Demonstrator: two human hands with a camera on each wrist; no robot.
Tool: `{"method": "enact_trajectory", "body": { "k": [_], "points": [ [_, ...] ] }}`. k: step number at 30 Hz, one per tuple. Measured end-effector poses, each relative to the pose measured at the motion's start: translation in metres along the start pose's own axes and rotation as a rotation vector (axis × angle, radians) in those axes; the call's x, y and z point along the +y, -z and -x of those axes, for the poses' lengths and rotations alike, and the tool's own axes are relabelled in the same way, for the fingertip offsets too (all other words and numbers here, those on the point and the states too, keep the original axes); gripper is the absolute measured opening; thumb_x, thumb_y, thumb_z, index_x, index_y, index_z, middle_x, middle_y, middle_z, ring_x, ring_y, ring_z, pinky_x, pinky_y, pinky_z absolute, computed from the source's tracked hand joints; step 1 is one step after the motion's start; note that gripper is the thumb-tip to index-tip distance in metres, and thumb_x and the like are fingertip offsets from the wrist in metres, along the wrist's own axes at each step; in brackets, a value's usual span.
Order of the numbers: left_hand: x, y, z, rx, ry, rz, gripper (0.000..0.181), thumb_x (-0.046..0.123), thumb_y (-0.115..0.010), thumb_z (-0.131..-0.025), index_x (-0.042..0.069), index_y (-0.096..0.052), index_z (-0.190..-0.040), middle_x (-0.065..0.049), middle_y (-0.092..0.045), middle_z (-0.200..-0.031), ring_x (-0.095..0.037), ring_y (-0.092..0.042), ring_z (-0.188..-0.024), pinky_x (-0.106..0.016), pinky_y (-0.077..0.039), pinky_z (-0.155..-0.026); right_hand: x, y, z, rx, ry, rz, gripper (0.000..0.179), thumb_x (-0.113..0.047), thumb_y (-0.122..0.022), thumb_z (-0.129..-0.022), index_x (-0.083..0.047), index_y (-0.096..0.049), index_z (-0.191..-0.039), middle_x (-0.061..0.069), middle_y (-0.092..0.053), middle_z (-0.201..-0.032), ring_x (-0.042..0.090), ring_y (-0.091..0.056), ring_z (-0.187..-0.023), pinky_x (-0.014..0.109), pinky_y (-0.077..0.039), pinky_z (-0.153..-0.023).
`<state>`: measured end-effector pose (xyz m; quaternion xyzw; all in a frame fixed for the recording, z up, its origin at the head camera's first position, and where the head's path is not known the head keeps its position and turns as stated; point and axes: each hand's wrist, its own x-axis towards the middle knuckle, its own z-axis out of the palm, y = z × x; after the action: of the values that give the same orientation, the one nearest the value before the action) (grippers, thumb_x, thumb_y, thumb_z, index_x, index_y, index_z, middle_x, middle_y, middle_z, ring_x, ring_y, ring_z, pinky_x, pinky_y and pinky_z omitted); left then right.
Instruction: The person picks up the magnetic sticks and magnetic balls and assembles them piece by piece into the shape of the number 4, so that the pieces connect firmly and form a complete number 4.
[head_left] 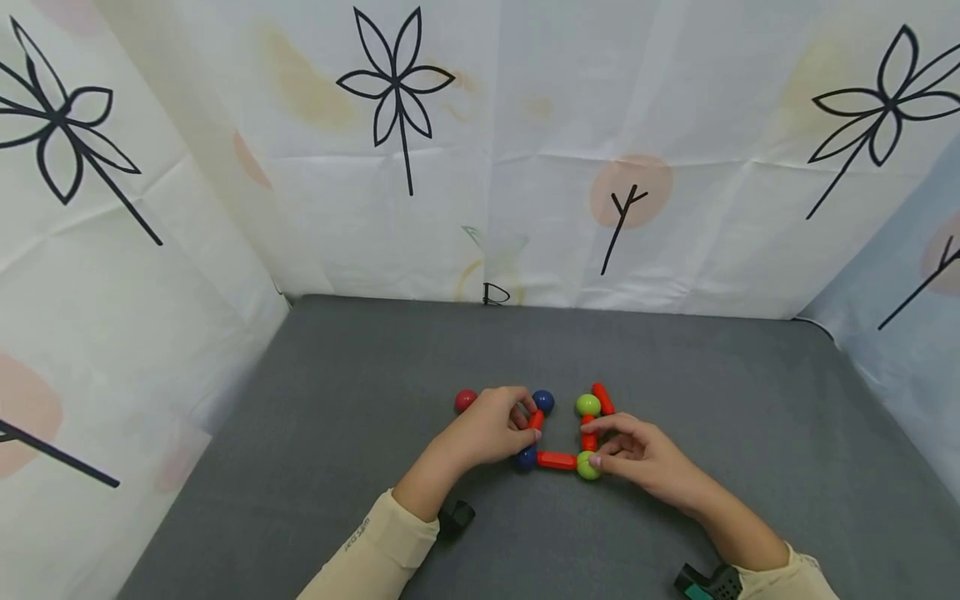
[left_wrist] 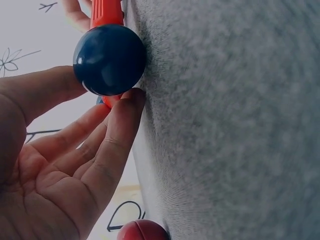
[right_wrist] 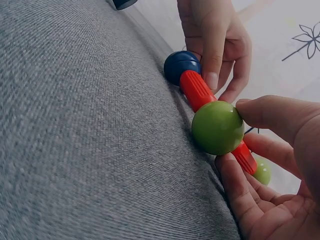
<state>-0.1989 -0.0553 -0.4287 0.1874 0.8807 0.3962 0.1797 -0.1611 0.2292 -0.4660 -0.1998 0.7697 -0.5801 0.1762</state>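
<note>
Red rods and coloured balls join into a U-shaped toy frame on the grey cloth. The near blue ball (left_wrist: pixel 110 60) and near green ball (right_wrist: pixel 218 128) sit at its two front corners, with a red rod (head_left: pixel 557 460) between them. My left hand (head_left: pixel 491 425) grips the left side, its thumb at the near blue ball and fingers around the left red rod (head_left: pixel 536 419). With thumb and fingers, my right hand (head_left: pixel 637 454) holds the near green ball and touches the right red rod (head_left: pixel 588 433). A far blue ball (head_left: pixel 543 402) and far green ball (head_left: pixel 588 405) top the sides.
Another red rod (head_left: pixel 603 398) slants beside the far green ball. A separate red ball (head_left: pixel 466 401) lies left of the frame, partly behind the left hand. White patterned cloth (head_left: pixel 525 225) rises behind the grey surface (head_left: pixel 375 350).
</note>
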Motion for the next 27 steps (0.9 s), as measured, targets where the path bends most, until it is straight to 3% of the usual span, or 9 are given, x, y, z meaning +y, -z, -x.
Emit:
{"method": "enact_trajectory", "body": {
  "k": [11,23,27],
  "points": [
    [0.0009,-0.0002,0.0003,-0.007,0.000,0.001,0.025,0.015,-0.081,-0.096,0.008,-0.069,-0.117,0.000,-0.070,-0.092,-0.013,-0.066,-0.076,-0.028,-0.057,-0.070,0.0004,-0.0019,-0.0004,0.034,-0.006,0.040,0.041,-0.012,-0.070,-0.104,0.003,-0.060,-0.141,0.028,-0.057,-0.135,0.014,-0.072,-0.098,0.028,-0.060,-0.081],
    [0.0003,-0.0005,0.0005,-0.002,-0.012,0.002,0.024,0.015,-0.081,-0.095,0.008,-0.069,-0.116,0.000,-0.069,-0.091,-0.014,-0.065,-0.076,-0.028,-0.056,-0.070,-0.0022,-0.0029,0.0004,0.025,-0.018,0.053,0.043,-0.014,-0.069,-0.105,0.002,-0.059,-0.143,0.029,-0.055,-0.141,0.013,-0.071,-0.099,0.028,-0.060,-0.083],
    [-0.0004,-0.0007,0.0004,-0.003,-0.005,-0.002,0.025,0.015,-0.081,-0.095,0.009,-0.068,-0.116,0.000,-0.069,-0.091,-0.013,-0.065,-0.075,-0.027,-0.056,-0.068,-0.0027,-0.0041,0.0000,0.044,-0.028,0.030,0.040,-0.012,-0.069,-0.104,0.003,-0.056,-0.138,0.029,-0.057,-0.134,0.014,-0.071,-0.096,0.029,-0.059,-0.081]
  ]
}}
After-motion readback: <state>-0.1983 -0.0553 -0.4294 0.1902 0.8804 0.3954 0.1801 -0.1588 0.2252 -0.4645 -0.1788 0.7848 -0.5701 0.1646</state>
